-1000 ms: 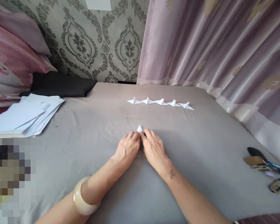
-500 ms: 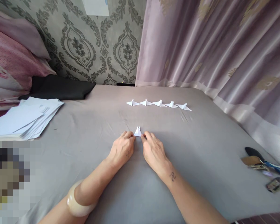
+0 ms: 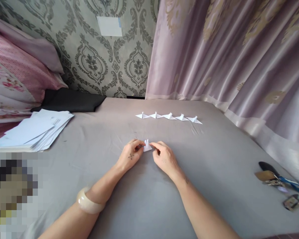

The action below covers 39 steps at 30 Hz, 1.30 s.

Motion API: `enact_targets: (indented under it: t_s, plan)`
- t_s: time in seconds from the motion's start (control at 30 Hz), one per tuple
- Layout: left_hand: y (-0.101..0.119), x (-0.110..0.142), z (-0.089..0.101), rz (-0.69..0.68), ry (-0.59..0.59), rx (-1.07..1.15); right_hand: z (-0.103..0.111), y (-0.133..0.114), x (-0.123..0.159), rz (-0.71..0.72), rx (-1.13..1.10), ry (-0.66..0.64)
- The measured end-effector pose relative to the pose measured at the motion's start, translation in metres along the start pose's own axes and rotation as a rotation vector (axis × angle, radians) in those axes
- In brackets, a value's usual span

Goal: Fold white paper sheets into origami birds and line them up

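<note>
A small white folded paper figure (image 3: 147, 147) stands between my two hands, its pointed tips upward. My left hand (image 3: 131, 154) is closed, with thumb and fingertips on the figure's left side. From the other side, my right hand (image 3: 166, 159) reaches in with curled fingers; its index fingertip meets the paper's right edge, and a small gap shows between index finger and thumb. Beyond the hands, several similar folded paper figures (image 3: 169, 116) lie side by side in a row, with wide pointed sides and raised middles.
Grey cloth (image 3: 214, 166) covers the surface. A stack of white papers (image 3: 32, 129) lies at left, before a black folded item (image 3: 72, 101). Keys (image 3: 272, 182) and a small metallic object (image 3: 293, 202) rest at right. A curtain (image 3: 189, 49) hangs behind.
The paper figure has turned slightly and its tips sit closer together. My right index finger has moved up along its side, and my left hand has rolled a little. The view has tilted upward.
</note>
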<state>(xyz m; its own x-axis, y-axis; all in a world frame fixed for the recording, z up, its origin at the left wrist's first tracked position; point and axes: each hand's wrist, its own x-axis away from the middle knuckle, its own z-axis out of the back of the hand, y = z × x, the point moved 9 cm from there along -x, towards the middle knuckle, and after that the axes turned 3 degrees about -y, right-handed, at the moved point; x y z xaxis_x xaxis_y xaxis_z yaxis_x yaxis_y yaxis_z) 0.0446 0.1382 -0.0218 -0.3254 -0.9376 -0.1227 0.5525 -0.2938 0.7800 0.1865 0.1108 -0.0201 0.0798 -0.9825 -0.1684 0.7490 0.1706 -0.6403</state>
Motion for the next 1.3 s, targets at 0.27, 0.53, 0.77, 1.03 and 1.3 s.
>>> enact_targets:
  t_s: [0.27, 0.53, 0.77, 1.03, 1.3]
  plan:
    - [0.01, 0.002, -0.006, -0.079, -0.078, 0.024, 0.005, -0.003, 0.0, 0.038, -0.048, -0.025]
    - [0.01, 0.001, -0.002, -0.069, -0.032, 0.066, 0.006, -0.01, 0.002, 0.073, -0.063, -0.093]
    - [0.007, 0.001, 0.004, -0.081, 0.043, 0.021, -0.003, -0.018, 0.006, 0.154, 0.152, -0.122]
    - [0.006, 0.003, 0.001, -0.061, 0.014, -0.041, -0.001, -0.02, 0.006, 0.15, 0.176, -0.081]
    - [0.025, 0.009, -0.006, -0.29, 0.007, -0.092, -0.001, -0.016, 0.002, 0.141, 0.132, -0.021]
